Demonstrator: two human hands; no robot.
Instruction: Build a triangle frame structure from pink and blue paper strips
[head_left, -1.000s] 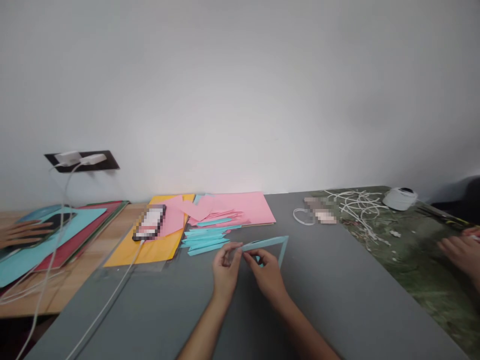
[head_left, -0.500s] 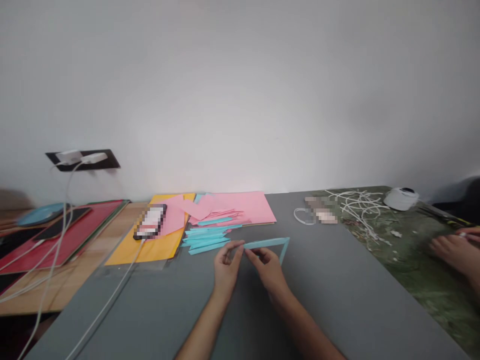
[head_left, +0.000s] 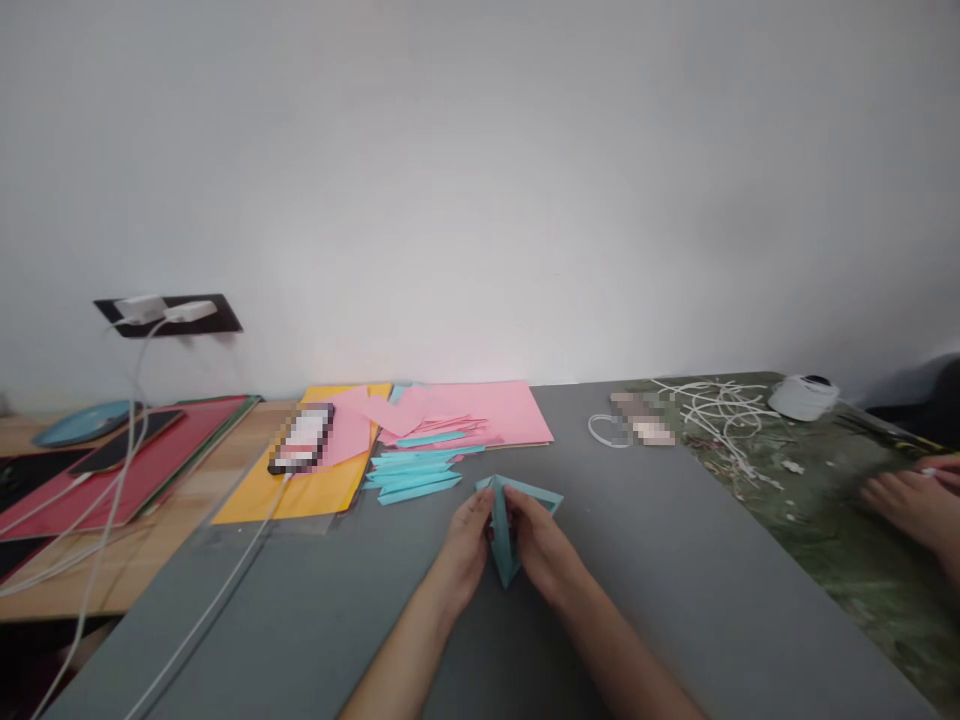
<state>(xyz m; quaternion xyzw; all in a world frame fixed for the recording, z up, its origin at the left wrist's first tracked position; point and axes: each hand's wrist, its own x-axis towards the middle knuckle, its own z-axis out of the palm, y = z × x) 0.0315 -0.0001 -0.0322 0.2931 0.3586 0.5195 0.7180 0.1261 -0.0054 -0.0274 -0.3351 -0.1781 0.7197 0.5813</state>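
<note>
One left hand (head_left: 466, 540) and one right hand (head_left: 541, 545) pinch the folded blue paper (head_left: 503, 558) at four o'clock from the blue strips (head_left: 416, 475); uneven finger pressure could crease it crookedly.

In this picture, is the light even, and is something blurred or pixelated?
Head view: uneven, the wall brighter toward its lower middle; head view: soft shadow on the grey table between the forearms; head view: pixelation over the bright-screened phone, and the co-worker's hand at right looks blurred.

Plain lt-grey wall (head_left: 480, 200), brightest mid, w/ blk socket panel (head_left: 226, 318) above wood table (head_left: 135, 560) L of grey tabletop (head_left: 660, 580).
</note>
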